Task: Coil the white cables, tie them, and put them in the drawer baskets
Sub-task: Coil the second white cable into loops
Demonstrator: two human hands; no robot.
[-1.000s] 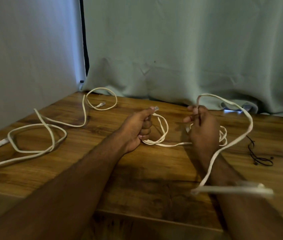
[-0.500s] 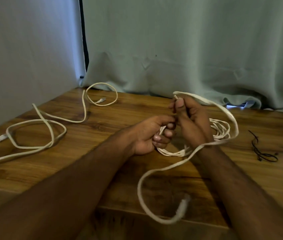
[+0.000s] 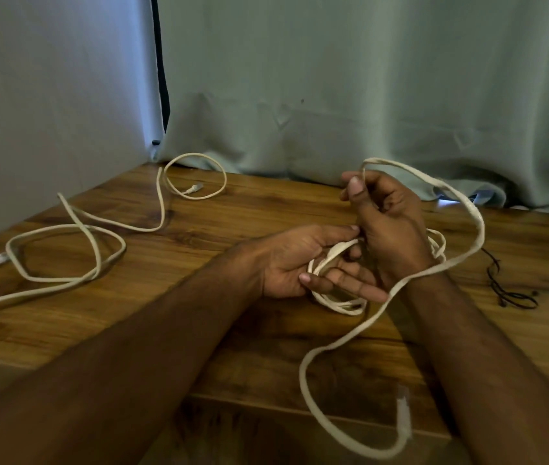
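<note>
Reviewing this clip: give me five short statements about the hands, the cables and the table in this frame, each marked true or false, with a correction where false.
1. Both hands hold the same white cable. True: the left hand grips the coiled loops and the right hand pinches a strand of the white cable.
2. The second white cable is already coiled and tied. False: it lies loose and sprawled on the wooden table, untouched.
3. A thin black tie lies on the table to the right of the hands. True.
4. The held cable's free end rests in a drawer basket. False: it hangs near the table's front edge; no basket is in view.
5. The right hand lies flat on the table. False: it is raised, fingers curled round the cable.
</note>
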